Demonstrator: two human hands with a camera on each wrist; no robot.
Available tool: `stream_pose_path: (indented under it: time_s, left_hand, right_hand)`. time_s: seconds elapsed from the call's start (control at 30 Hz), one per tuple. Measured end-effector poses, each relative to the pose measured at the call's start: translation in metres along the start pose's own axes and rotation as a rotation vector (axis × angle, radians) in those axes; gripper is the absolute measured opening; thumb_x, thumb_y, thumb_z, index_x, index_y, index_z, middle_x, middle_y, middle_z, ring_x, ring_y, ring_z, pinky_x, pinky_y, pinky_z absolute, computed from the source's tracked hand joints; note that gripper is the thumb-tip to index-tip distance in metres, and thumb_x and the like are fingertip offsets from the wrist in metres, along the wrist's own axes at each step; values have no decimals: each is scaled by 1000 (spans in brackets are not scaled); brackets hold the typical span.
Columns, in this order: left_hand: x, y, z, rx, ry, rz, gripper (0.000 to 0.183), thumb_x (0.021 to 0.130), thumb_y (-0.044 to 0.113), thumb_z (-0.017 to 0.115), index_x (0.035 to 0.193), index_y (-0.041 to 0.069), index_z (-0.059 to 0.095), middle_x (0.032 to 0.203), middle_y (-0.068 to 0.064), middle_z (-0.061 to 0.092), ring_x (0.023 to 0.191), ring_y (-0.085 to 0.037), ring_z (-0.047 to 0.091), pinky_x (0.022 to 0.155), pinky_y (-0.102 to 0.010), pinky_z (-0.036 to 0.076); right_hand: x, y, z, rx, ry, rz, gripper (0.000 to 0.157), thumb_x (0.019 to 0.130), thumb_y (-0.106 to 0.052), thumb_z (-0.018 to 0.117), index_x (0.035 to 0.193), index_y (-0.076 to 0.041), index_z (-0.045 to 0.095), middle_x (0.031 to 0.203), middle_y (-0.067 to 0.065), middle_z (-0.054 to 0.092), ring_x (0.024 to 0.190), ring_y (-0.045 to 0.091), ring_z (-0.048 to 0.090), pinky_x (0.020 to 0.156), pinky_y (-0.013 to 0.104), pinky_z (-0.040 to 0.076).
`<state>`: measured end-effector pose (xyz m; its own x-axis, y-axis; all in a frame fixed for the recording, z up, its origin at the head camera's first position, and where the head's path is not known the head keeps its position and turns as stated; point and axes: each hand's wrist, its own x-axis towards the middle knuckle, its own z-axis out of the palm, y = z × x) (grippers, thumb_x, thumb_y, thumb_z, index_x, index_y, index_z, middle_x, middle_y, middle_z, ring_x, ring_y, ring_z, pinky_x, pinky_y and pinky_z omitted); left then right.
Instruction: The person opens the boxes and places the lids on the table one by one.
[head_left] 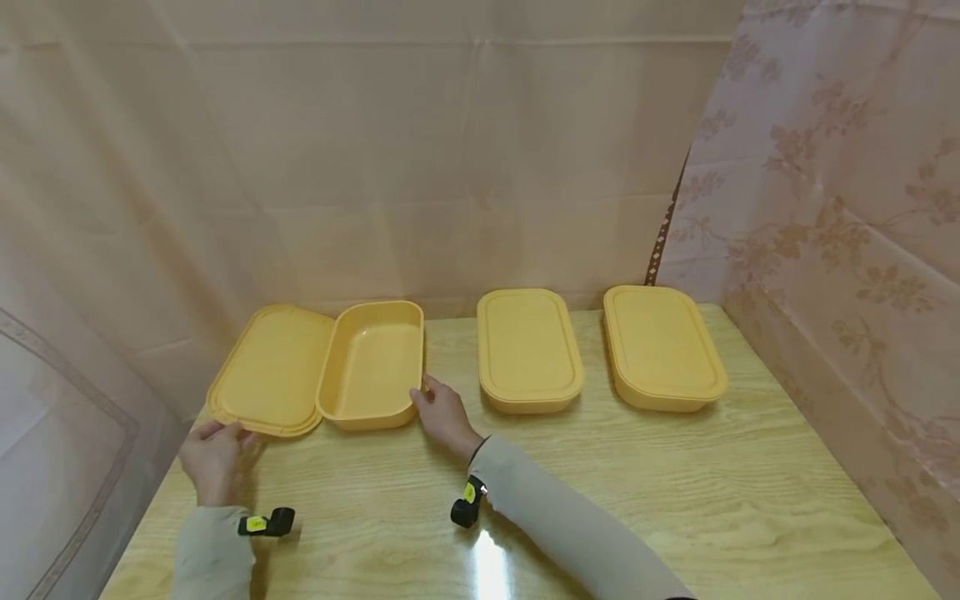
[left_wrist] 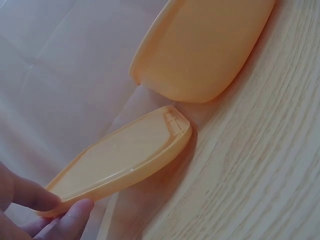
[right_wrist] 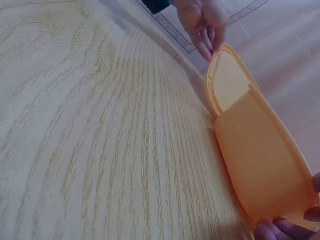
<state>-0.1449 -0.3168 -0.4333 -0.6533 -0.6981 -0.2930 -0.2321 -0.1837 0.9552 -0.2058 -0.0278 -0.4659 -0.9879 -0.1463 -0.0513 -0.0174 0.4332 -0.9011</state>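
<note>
Far left on the tabletop (head_left: pixel 712 492), head view: a lid (head_left: pixel 273 367) beside an open box (head_left: pixel 378 362). Left wrist: left-hand fingers (left_wrist: pixel 77 217) pinch the lid's rim; best kept level. Right wrist: right-hand fingers (right_wrist: pixel 287 230) grip the box, ideally steady.

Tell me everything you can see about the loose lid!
The loose lid is yellow, a long rectangle with rounded corners, and looks like thin, smooth plastic. A raised rim runs round its edge, and that rimmed side faces up. It's off any box, at the left of the table, right beside the open box; I can't tell if those two touch. The left hand pinches its near edge, which looks lifted, so the lid seems tilted.
</note>
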Motion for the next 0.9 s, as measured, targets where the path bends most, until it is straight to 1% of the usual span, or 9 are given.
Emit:
stream_pose_path:
  time_s: [0.07, 0.17, 0.3, 0.4, 0.5, 0.63, 0.8, 0.9]
  left_hand:
    - [1, 0, 1, 10, -4, 7, 41, 93, -1, 52, 132, 0, 39, 89, 6, 56, 66, 2, 62, 66, -19, 58]
    - [2, 0, 2, 7, -2, 5, 47, 92, -3, 52, 135, -2, 35, 88, 6, 54, 64, 1, 62, 64, -20, 58]
    - [3, 0, 3, 34, -13, -26, 54, 92, -4, 51, 143, -1, 31, 95, 3, 54, 65, 0, 64, 67, -21, 59]
    - [5, 0, 3, 79, -25, -54, 61, 94, -3, 50, 149, 1, 26, 100, 0, 53, 66, 0, 65, 70, -22, 59]
    - [6, 1, 3, 106, -30, -71, 64, 94, -2, 50, 151, 2, 23, 105, -2, 51, 67, 1, 64, 72, -21, 58]
    - [7, 2, 3, 125, -36, -84, 65, 94, -2, 50, 152, 3, 22, 109, -3, 49, 68, 2, 63, 73, -20, 58]
    - [8, 2, 1, 191, -30, -47, 66, 91, -3, 53, 151, -2, 25, 111, -5, 49, 66, 4, 58, 68, -16, 56]
    - [8, 2, 0, 236, -21, -26, 65, 89, -3, 54, 149, -6, 28, 118, -11, 49, 65, 6, 53, 64, -14, 54]
  right_hand:
    - [0, 2, 1, 3, -1, -2, 50, 100, -29, 52, 141, 0, 49, 115, 16, 67, 103, 22, 61, 92, 38, 51]
    - [0, 3, 0, 7, -9, -5, 50, 100, -29, 53, 140, 0, 49, 111, 15, 68, 97, 20, 61, 87, 34, 52]
    - [-2, 2, -1, 4, -17, -12, 50, 100, -29, 53, 140, 0, 49, 108, 14, 68, 93, 18, 61, 81, 31, 52]
    - [-3, 1, -2, 7, -20, -16, 50, 100, -29, 53, 140, 1, 49, 106, 14, 68, 90, 17, 61, 77, 29, 52]
    - [-4, 1, -2, 16, -21, -13, 50, 100, -29, 53, 140, 1, 48, 105, 14, 68, 90, 17, 60, 77, 29, 51]
    - [-3, 2, -1, 22, -18, -12, 50, 100, -29, 53, 140, 1, 48, 108, 15, 67, 93, 18, 60, 81, 30, 52]
    - [-2, 3, 1, 20, -10, -22, 50, 100, -28, 54, 140, 1, 49, 108, 15, 68, 94, 19, 61, 82, 31, 52]
    - [-2, 3, 1, 31, -13, -27, 50, 99, -27, 55, 140, 2, 49, 107, 16, 69, 95, 20, 62, 82, 31, 52]
